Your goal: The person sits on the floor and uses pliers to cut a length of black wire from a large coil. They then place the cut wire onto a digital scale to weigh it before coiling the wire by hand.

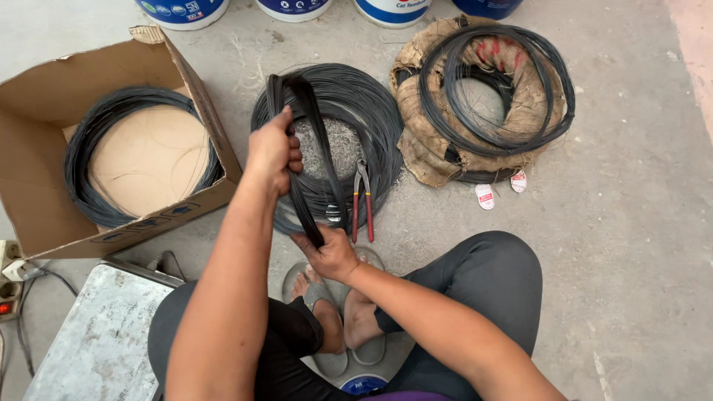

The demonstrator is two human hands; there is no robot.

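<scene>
i grip the folded bundle of black wire (308, 160) with both hands, my left hand (273, 152) closed around it high up and my right hand (330, 252) closed on its lower end, so the strands stay tight above the big wire coil (371, 119) on the floor. the pliers (362, 200) lie on that coil at 3 o'clock of the bundle, within reach. at 9 o'clock the open cardboard box (44, 96) holds one thinner coil (89, 148) around a cardboard disc.

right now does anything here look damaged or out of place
The burlap wrap around the right wire coil is torn and frayed, and the red-handled pliers lie on the middle wire coil rather than the floor.
</scene>
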